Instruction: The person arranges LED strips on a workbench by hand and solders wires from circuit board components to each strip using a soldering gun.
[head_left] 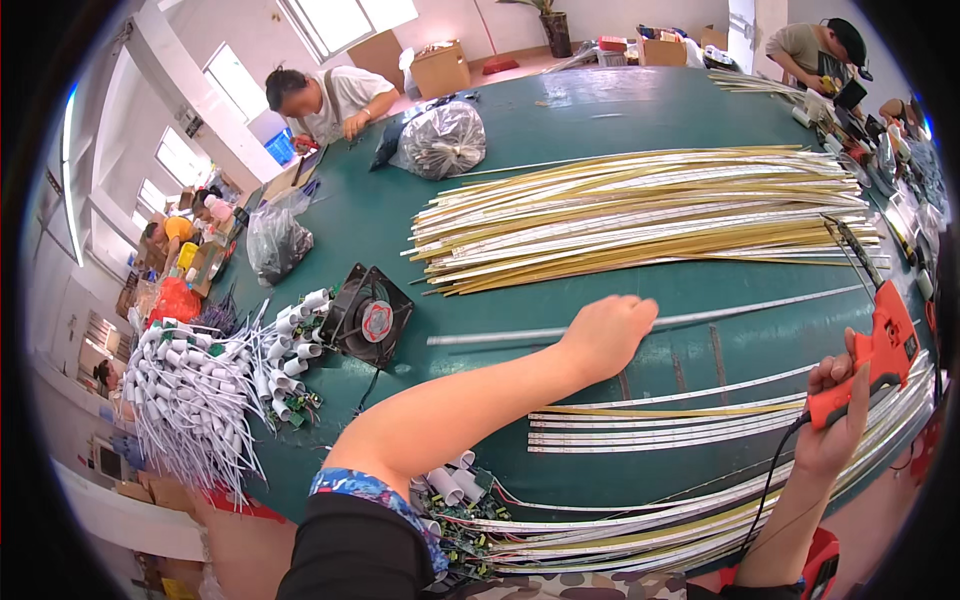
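Observation:
My left hand (610, 335) reaches across the middle of the table with its fingers curled closed. It is over a long thin grey bar (490, 338), and whatever its fingers hold is hidden. My right hand (838, 430) is wrapped around the handle of a red soldering gun (885, 345), its tip pointing up and away. A black cord hangs from the handle. Between my hands and me lie several white LED strips (620, 440) side by side. Nearer still, more strips (640, 530) run rightward from small green circuit boards with white cylinders (455, 487) by my left forearm.
A big pile of white and yellow strips (640, 215) covers the far middle. At left are a black fan (368, 315), a heap of white-wired parts (190, 390) and plastic bags (440, 140). Tools crowd the right edge. People work at the far left (330, 105) and far right (820, 60).

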